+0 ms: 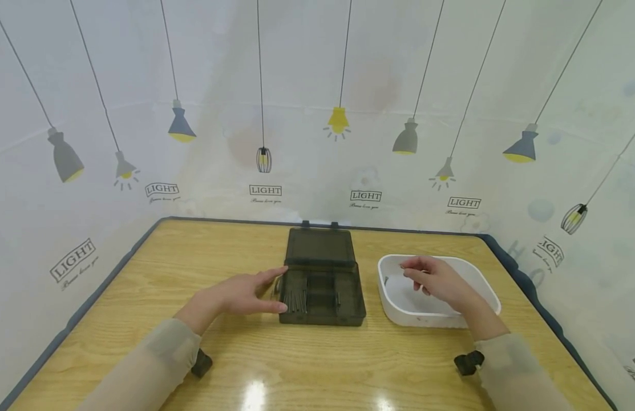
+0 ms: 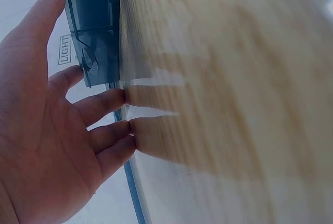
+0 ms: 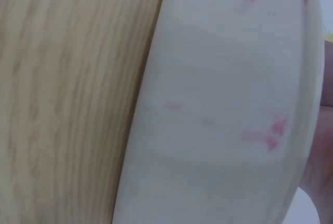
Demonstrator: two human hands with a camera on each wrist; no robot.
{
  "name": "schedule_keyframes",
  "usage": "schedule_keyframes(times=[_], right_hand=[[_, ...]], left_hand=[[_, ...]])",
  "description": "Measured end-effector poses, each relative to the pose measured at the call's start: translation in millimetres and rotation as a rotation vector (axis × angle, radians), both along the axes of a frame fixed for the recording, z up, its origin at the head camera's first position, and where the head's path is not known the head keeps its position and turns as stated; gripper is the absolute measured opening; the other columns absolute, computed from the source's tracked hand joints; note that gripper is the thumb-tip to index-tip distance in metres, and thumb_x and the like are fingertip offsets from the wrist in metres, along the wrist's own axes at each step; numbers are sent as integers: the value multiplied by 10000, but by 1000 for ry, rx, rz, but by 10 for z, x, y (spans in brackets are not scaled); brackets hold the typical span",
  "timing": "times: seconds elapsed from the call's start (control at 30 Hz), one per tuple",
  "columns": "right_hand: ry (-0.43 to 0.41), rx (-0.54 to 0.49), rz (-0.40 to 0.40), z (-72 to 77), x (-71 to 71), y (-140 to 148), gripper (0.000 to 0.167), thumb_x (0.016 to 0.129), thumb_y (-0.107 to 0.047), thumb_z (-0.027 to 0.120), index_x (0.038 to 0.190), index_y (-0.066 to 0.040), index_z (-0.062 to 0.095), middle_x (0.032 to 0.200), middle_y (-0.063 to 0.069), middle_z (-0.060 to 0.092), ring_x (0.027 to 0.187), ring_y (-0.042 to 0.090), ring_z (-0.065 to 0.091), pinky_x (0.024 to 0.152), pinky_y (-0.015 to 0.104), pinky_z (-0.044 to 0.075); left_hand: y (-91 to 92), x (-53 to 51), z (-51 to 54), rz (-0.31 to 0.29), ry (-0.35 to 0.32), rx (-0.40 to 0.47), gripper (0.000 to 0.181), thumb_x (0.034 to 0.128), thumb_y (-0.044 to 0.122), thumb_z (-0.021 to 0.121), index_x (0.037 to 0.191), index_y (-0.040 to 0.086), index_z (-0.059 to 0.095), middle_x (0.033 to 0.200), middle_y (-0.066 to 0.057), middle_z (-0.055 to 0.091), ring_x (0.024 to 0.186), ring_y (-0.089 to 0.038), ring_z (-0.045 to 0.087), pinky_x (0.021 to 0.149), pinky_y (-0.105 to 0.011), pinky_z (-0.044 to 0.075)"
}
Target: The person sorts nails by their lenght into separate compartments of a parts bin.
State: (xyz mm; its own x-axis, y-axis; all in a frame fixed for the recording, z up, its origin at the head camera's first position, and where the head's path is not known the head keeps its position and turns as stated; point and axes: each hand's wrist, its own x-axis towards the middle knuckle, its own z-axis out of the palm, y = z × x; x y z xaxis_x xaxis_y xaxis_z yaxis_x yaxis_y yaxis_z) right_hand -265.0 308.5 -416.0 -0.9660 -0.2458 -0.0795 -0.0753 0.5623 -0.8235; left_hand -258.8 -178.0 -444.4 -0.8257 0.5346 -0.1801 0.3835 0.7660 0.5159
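Observation:
A dark see-through plastic box (image 1: 322, 294) stands on the table with its lid (image 1: 319, 245) folded back. Several thin metal screws or nails (image 1: 295, 301) lie in its left compartment, and a short one (image 1: 339, 299) is in the right part. My left hand (image 1: 240, 294) rests at the box's left side, fingers spread, thumb and forefinger touching its edges. Over the white basin (image 1: 394, 315), my right hand (image 1: 435, 278) pinches a small metal piece (image 1: 401, 266), too small to tell exactly. Another small metal piece (image 1: 386, 280) lies inside the basin at the left.
The wooden table (image 1: 204, 354) carries the box and, to its right, the basin. A pale cloth printed with lamps (image 1: 312, 194) hangs behind and at both sides. Pink marks (image 3: 278, 127) spot the basin's outer wall.

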Motion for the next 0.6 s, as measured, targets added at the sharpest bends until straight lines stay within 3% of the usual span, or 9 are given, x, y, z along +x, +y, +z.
schedule_keyframes(times=[0.27,0.6], right_hand=[[84,-66,74,39,51,-190,366,1135,-167,623,1491,-84,617,1185,254,664,773,198,618,595,275,499],[83,-62,98,58,85,-409,349,1084,-230,725,1403,-97,684,1072,189,738,773,200,654,591,268,510]], left_hand=[[6,1,-10,0,3,-3,1041,940,824,649,1770,377,207,1797,-120,342,1543,-461,499,1268,-681,382],[6,18,6,0,0,1,1045,939,822,654,1771,375,206,1787,-137,359,1548,-466,491,1264,-689,382]])
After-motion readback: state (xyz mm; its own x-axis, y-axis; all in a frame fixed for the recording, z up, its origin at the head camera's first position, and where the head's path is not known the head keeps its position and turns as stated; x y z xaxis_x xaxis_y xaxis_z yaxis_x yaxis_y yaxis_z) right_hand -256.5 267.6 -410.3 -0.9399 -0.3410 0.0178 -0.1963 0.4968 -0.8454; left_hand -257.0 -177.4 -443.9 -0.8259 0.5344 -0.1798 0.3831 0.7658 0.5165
